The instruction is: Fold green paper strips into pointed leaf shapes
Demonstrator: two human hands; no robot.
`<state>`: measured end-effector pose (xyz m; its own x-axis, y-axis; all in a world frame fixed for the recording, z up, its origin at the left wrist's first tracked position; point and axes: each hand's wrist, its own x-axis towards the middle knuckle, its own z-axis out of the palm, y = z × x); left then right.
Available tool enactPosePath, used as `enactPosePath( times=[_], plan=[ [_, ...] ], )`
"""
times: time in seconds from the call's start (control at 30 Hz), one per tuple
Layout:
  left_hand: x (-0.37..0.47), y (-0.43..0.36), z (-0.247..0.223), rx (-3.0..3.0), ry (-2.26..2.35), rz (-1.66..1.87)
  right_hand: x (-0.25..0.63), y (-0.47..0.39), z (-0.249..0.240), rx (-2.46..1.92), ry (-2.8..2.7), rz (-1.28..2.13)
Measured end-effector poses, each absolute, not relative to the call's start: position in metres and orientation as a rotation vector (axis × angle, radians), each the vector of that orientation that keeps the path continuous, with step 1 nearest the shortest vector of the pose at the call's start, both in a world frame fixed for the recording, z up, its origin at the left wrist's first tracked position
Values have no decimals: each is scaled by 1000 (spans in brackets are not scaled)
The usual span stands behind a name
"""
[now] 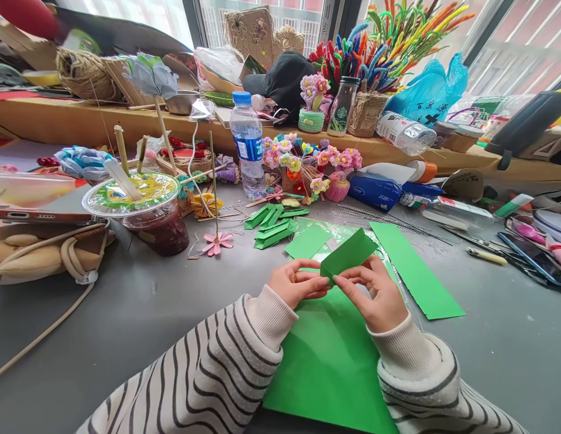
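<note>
Between my hands is a small folded piece of green paper (349, 253), tilted up with a crease along its lower edge. My left hand (298, 282) pinches its lower left corner between thumb and fingers. My right hand (375, 289) grips the bottom edge, thumb in front and fingers behind. Beneath the hands lies a large green sheet (330, 367). Just beyond are a smaller green piece (308, 240) and, to the right, a long green strip (416, 271). Several folded green paper pieces (274, 226) are heaped to the left of these.
A lidded drink cup (149, 211) and a pink paper flower (216, 243) on a stick stand left. A water bottle (248, 144) is at the back beside crafted flowers (307, 160). A cutter (486, 256) and a phone (536, 259) lie right. A crowded ledge (181, 129) runs behind.
</note>
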<state>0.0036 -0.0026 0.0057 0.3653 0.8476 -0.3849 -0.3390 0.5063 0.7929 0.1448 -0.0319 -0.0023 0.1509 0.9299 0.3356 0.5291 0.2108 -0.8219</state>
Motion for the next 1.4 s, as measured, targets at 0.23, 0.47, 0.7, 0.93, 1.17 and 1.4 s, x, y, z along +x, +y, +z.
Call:
enactPosePath(
  times=[0.23,0.47,0.7,0.93,1.17,1.4],
  plan=[
    [4,-3,6,678,889,849,146,-31,-4,-1483,-1536,488],
    [4,-3,5,690,886,857,145,-31,-5,-1464,-1515,535],
    [5,-4,3,704,882,880,142,-32,-3,-1411,-1477,607],
    [4,-4,8,673,901,939,139,-33,1,-1394,-1363,577],
    [2,-2,9,638,887,967,136,-34,4,-1395,-1320,837],
    [4,-4,7,755,888,949,133,-35,5,-1396,-1341,912]
  ],
)
